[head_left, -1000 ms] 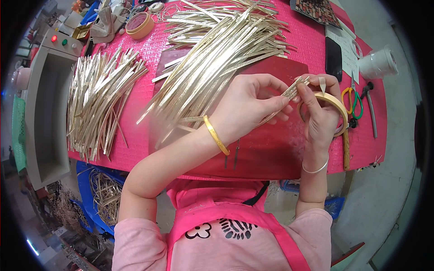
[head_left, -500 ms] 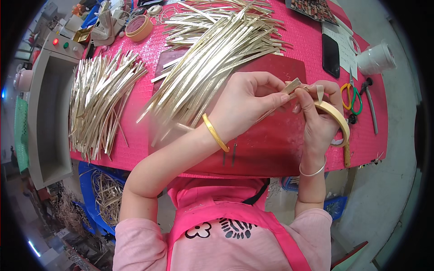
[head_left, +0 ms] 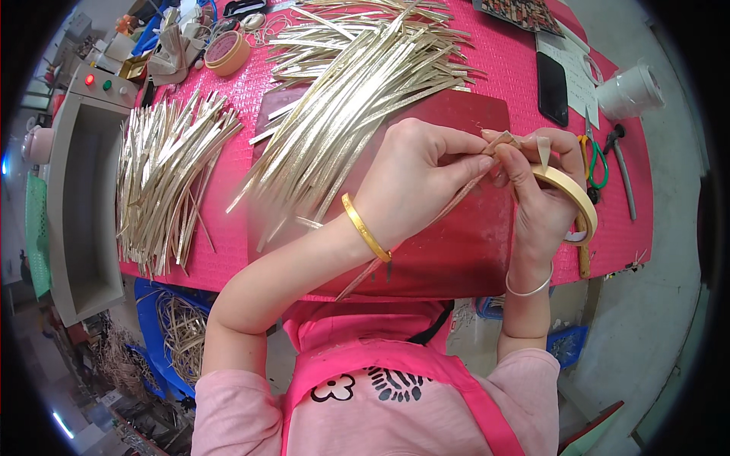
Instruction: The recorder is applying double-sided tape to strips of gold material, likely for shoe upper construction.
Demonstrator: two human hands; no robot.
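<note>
A thin gold strip [head_left: 456, 205] is right of the frame centre, its tip pinched by the left hand [head_left: 426, 178]. The right hand [head_left: 536, 194] is closed on that tip too, with a masking tape roll [head_left: 574, 199] hanging around its fingers, above the dark red mat [head_left: 456, 251].

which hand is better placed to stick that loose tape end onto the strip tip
Right, probably. The right hand wears the beige masking tape roll, its free end raised beside the thin pale gold strip. The left hand is busy pinching that strip's tip.
</note>
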